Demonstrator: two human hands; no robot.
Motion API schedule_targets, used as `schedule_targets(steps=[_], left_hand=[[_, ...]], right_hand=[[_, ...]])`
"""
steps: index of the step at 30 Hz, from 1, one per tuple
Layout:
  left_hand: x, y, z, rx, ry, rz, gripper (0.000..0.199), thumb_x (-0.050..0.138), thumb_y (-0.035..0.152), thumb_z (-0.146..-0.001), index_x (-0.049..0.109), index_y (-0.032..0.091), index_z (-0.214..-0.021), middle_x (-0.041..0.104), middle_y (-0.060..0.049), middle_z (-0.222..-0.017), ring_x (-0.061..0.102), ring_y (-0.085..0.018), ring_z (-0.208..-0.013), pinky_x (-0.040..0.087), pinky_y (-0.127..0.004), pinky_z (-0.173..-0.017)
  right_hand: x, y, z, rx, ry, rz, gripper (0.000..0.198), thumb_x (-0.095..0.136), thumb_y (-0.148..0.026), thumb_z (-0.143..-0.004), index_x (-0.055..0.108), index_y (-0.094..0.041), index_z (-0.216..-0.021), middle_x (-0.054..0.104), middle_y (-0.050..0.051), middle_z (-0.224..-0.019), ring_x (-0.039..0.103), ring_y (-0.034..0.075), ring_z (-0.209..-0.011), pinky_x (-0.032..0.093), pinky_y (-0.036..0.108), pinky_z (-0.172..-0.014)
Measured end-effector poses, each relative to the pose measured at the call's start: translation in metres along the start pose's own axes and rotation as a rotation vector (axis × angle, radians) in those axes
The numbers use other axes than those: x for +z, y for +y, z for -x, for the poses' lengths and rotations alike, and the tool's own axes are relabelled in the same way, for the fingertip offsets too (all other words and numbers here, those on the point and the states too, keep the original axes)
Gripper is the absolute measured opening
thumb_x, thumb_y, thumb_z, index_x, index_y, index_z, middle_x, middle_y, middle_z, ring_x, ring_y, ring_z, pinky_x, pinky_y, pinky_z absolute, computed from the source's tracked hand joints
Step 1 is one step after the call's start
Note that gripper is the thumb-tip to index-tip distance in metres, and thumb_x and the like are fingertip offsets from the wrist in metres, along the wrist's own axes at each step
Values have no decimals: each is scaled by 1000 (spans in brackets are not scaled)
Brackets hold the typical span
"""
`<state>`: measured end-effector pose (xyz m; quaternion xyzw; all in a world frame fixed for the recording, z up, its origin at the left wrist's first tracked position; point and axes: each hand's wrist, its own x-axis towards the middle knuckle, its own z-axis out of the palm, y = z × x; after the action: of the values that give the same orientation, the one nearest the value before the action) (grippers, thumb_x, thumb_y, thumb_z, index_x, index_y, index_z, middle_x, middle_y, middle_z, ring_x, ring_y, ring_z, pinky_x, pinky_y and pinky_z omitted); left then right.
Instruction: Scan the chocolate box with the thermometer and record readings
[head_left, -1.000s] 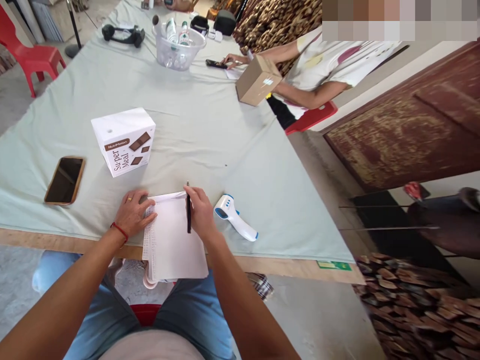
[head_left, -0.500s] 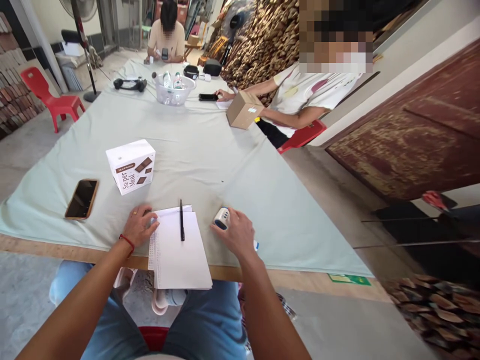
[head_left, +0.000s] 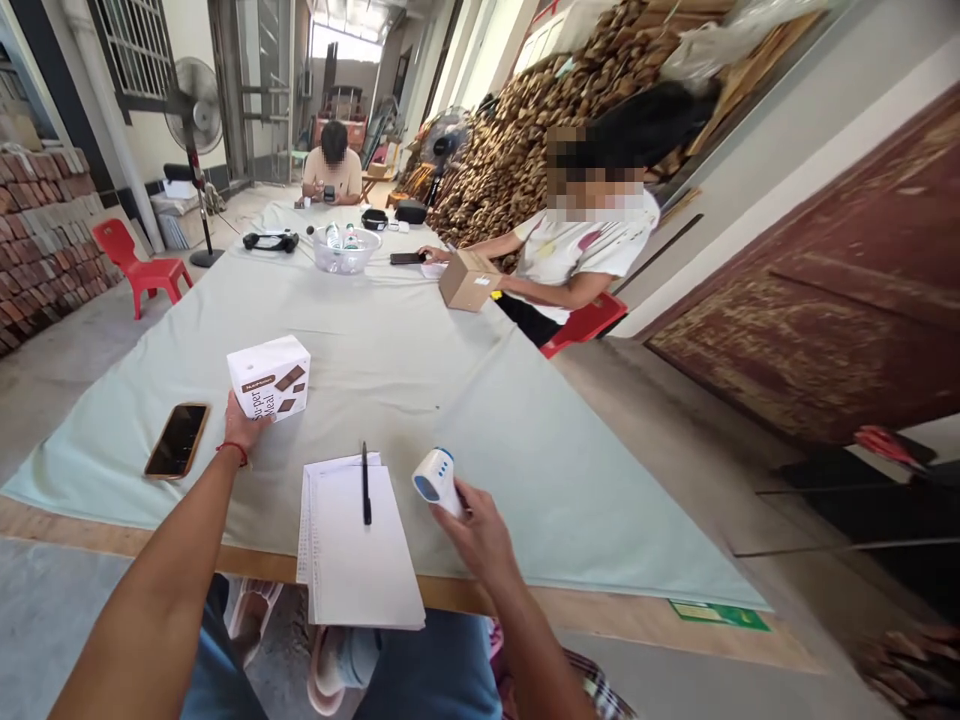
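My right hand (head_left: 480,525) is wrapped round the handle of a white and blue handheld infrared thermometer (head_left: 435,475), which is raised over the table's near side, its blue-rimmed head pointing left. At the left, my left hand (head_left: 246,425) grips the lower near corner of a white snack box (head_left: 270,375) with brown bar pictures; some of its fingers are hidden by the box. Between my arms lies a stack of paper (head_left: 364,575) that overhangs the table edge, with a black pen (head_left: 366,485) on top. A phone (head_left: 177,441) in a brown case rests left of my left hand.
On the cloth-covered table (head_left: 360,345) stand a clear basin with bottles (head_left: 346,247) and a cardboard box (head_left: 470,280). One person (head_left: 581,245) sits at the right side, another (head_left: 332,170) at the far end. A red chair (head_left: 139,265) is on the left.
My right hand has lifted the thermometer off the table. My left hand has left the paper's edge, moved up and left, and taken hold of the snack box. The view has tilted up.
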<state>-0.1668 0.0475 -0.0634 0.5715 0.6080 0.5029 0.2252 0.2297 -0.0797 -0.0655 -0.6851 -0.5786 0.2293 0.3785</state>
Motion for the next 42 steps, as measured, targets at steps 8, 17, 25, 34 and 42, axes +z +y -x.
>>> schedule_targets(steps=[8,17,25,34,42], left_hand=[[-8,46,33,-306,189,312,60,86,40,-56,57,17,-104,69,-11,-108,64,-28,-104,51,-43,-93],[-16,40,109,-275,47,400,66,78,60,-60,60,14,-104,70,-12,-107,65,-29,-101,53,-39,-86],[-15,38,112,-118,-36,306,66,70,56,-70,56,14,-119,70,-12,-111,66,-28,-98,54,-41,-84],[-16,39,113,-123,-53,305,69,74,54,-68,57,13,-121,71,-12,-111,66,-29,-99,55,-38,-82],[-16,37,112,-129,-71,294,67,74,52,-69,56,13,-121,71,-12,-109,67,-27,-95,55,-38,-83]], right_hand=[[-2,-80,51,29,-190,-660,37,65,-53,-73,64,-20,-92,66,4,-76,59,20,-68,49,33,-66],[52,-144,52,113,-441,-852,33,63,-49,-74,56,-19,-65,52,-2,-52,46,13,-52,38,28,-56],[103,-178,33,62,-417,-761,28,61,-48,-74,52,-23,-66,49,-5,-48,44,13,-49,35,27,-52],[111,-178,31,84,-415,-650,25,56,-47,-77,52,-22,-73,51,-6,-49,50,15,-51,39,28,-57],[112,-180,31,94,-374,-574,28,53,-49,-77,52,-23,-68,54,-3,-50,52,16,-53,41,28,-57]])
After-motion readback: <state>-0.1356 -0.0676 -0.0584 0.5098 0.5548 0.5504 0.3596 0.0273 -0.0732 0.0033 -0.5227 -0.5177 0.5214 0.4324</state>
